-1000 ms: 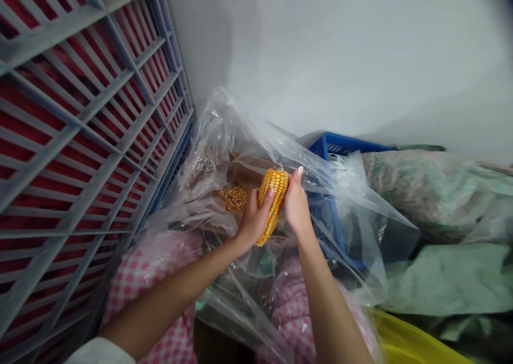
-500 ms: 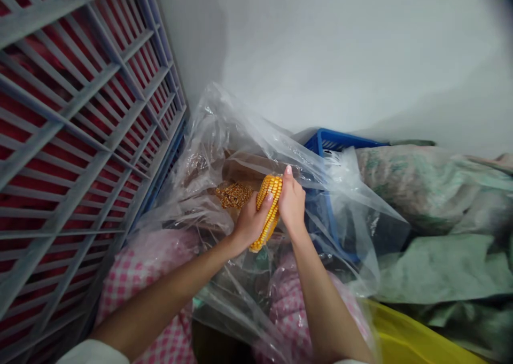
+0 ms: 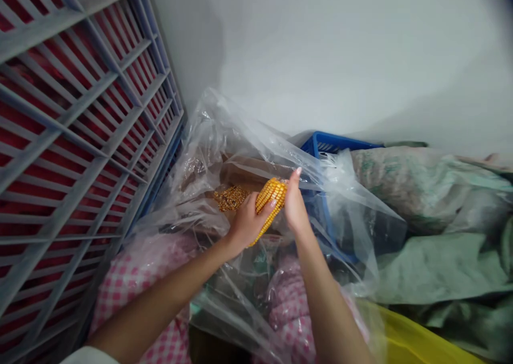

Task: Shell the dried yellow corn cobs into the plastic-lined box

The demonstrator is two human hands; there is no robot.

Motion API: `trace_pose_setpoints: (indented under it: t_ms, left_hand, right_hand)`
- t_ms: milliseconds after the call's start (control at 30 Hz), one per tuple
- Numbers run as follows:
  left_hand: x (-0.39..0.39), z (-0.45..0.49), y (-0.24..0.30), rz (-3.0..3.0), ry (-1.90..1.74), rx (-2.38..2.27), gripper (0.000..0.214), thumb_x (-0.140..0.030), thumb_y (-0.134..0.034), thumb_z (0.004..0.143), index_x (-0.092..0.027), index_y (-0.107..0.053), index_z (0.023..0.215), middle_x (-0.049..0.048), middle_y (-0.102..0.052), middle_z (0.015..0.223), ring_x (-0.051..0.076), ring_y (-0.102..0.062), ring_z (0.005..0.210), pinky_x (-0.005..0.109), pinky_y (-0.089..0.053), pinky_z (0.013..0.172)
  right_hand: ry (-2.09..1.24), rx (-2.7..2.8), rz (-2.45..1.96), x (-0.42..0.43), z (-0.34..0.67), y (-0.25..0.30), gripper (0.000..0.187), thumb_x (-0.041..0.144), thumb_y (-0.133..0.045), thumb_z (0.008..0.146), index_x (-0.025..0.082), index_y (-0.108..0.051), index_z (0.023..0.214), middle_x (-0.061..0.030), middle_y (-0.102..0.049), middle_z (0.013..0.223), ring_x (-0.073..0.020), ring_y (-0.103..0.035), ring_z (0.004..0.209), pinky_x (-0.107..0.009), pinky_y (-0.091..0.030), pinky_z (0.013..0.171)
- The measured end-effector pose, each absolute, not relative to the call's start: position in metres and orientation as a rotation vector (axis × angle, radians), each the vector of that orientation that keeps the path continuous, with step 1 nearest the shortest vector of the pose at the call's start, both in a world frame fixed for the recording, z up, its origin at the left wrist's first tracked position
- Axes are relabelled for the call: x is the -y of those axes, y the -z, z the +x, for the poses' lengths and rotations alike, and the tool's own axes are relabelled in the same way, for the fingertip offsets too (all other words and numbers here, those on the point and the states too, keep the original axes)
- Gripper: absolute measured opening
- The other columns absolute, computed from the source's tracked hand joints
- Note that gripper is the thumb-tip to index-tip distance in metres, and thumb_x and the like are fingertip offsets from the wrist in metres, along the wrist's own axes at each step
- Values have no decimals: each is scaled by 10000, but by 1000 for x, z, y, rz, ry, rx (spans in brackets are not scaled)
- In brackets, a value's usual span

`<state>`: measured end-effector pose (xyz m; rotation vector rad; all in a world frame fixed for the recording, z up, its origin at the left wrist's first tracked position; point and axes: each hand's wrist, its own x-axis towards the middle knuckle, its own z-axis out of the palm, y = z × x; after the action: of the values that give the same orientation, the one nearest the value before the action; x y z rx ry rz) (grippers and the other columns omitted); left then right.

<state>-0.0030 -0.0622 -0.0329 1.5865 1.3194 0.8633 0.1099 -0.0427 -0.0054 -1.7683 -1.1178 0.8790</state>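
A yellow ear of corn slants over a clear plastic bag. My left hand is closed around its left side, the thumb lying across the kernels. At its upper right side, my right hand presses against the ear with the thumb raised; the other fingers are hidden behind the corn. Just left of the ear, loose kernels lie in a heap inside the bag.
To the left rises a grey slatted crate with red showing behind its bars. A blue crate stands against the white wall, beside stuffed sacks. Yellow sheeting lies lower right. Pink checked cloth covers my legs.
The right hand has shifted slightly right and tilted, its thumb now farther from the ear's tip. The ear leans more to the right in my left hand.
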Motion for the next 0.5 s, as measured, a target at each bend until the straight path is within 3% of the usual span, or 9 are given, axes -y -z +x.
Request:
trace_pose_setpoints:
  t_ms: [200,500]
  left_hand:
    - [65,-4,36,1610,-795,-1382,355,-502,-336,830,-173,-468,809,44,-546,801,183,-529,772,292,-383,678]
    - [66,-3,42,1261,-802,-1221,454,-556,-316,817,-158,-524,886,50,-588,809,175,-552,753,281,-406,657]
  right_hand:
    - [-802,921,-1979,38,95,3,603,668,-143,783,217,-442,517,-24,-554,550,-165,-461,520,-283,-326,540]
    - [-762,945,-1887,38,100,19,554,646,-187,789,219,-380,492,11,-476,485,-142,-404,503,-266,-294,545]
